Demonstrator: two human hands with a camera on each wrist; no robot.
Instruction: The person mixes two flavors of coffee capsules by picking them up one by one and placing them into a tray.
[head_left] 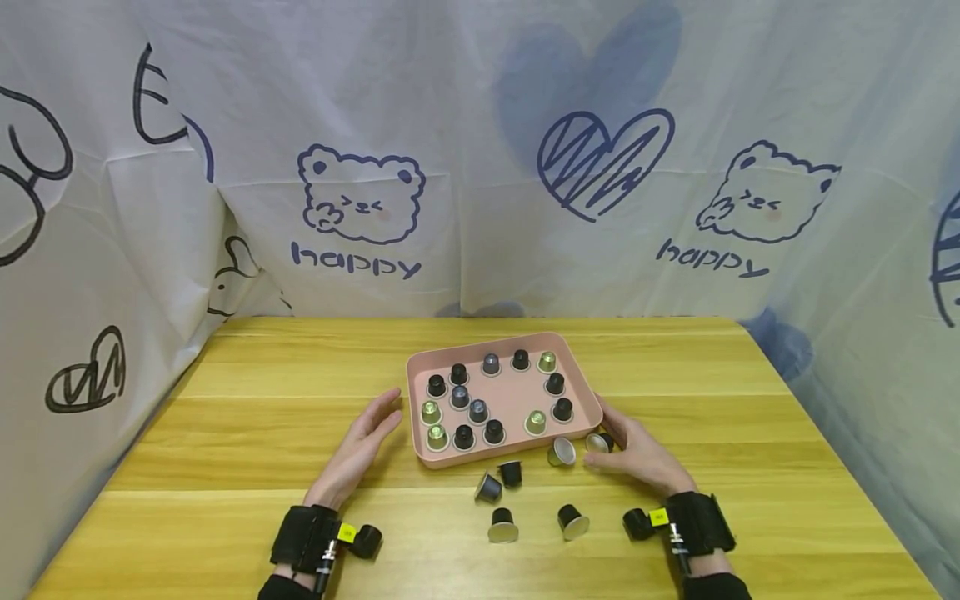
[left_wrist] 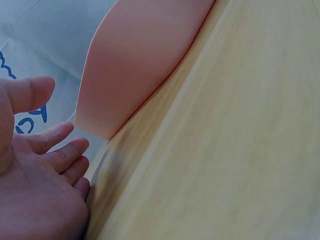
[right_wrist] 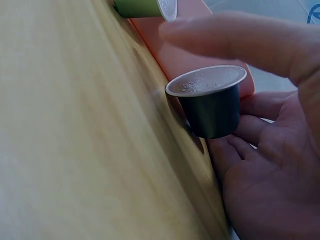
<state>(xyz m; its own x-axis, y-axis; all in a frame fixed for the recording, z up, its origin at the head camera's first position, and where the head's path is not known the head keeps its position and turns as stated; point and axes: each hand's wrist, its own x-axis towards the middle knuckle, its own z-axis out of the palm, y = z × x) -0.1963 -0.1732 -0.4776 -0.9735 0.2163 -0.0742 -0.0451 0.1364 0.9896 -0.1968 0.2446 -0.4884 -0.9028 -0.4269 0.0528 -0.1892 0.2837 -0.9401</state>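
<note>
A pink rectangular tray [head_left: 510,390] holds several coffee capsules in black, green and grey-blue, mostly along its edges. My left hand [head_left: 356,450] lies beside the tray's left end, fingers loosely extended; in the left wrist view, its fingertips are close to the pink wall [left_wrist: 135,65]. Around the tray's front right corner rests my right hand [head_left: 637,454], thumb and fingers spread apart. Between them a dark capsule [right_wrist: 212,112] lies on its side on the table, its foil lid facing the camera. A green capsule [right_wrist: 137,7] lies just past the thumb tip.
In front of the tray, more loose capsules lie on the wooden table [head_left: 225,500], among them a dark one [head_left: 489,488], a black one [head_left: 511,474] and another black one [head_left: 572,521]. A patterned white cloth [head_left: 480,167] hangs behind the table and along both sides.
</note>
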